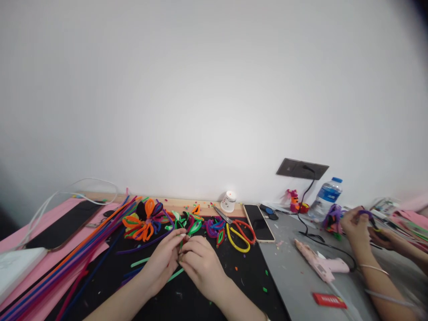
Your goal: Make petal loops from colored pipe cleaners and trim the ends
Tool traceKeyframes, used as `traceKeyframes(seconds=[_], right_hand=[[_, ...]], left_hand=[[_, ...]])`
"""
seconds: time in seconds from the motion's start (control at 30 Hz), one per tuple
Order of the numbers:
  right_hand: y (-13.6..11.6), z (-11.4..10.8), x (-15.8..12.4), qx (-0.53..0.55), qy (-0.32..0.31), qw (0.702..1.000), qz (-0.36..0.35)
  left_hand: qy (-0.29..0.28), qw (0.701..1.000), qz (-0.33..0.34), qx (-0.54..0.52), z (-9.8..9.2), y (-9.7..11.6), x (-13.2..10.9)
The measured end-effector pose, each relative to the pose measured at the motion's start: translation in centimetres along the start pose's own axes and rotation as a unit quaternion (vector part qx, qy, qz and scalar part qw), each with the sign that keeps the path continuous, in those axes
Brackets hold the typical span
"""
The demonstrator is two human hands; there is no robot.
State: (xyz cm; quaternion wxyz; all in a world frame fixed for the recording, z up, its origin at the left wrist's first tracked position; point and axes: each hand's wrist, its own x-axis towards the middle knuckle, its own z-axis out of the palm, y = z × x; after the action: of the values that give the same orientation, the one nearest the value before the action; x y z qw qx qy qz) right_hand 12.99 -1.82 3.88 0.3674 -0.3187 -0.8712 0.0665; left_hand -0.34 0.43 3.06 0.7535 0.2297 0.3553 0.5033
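Note:
My left hand (162, 261) and my right hand (203, 264) meet over the black mat (234, 290), fingers closed in a pinch. Between them is a green pipe cleaner (194, 228), bent into a leaf-like loop that sticks up past the fingertips; the fingers hide its lower part. Pale green pipe cleaners (139, 262) lie beneath my hands. Just beyond is a flower of orange and purple pipe cleaner loops (149, 220). A smaller purple pipe cleaner piece (214, 228) lies right of it, beside scissors (238, 238) with yellow and red handles.
Long pipe cleaners (90, 247) lie in a bundle at left, near a dark phone (67, 223). A paper cup (228, 201) and another phone (259, 223) stand near the wall. Right are a pink glue gun (319, 263), a water bottle (327, 196) and another person's hands (357, 232).

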Motion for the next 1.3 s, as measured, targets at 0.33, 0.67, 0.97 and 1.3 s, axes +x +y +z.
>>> traceKeyframes(seconds=[0.33,0.67,0.97,1.3], right_hand=[[-0.3,0.5,-0.3,-0.017,0.127,0.991,0.038],[-0.7,1.5,-0.5,-0.025,0.162,0.986,0.045],[-1.0,1.9,-0.6,-0.034,0.122,0.992,0.028],[-0.9,-0.1,0.0,0.077,0.128,0.986,0.068]], left_hand=[[-0.022,0.998,0.008,-0.055,0.1,0.3,0.0],[0.022,0.999,-0.009,-0.041,0.9,0.5,-0.5],[0.055,0.997,-0.023,-0.044,0.9,-0.1,-0.6],[-0.035,0.996,0.072,0.031,0.7,1.1,-0.4]])
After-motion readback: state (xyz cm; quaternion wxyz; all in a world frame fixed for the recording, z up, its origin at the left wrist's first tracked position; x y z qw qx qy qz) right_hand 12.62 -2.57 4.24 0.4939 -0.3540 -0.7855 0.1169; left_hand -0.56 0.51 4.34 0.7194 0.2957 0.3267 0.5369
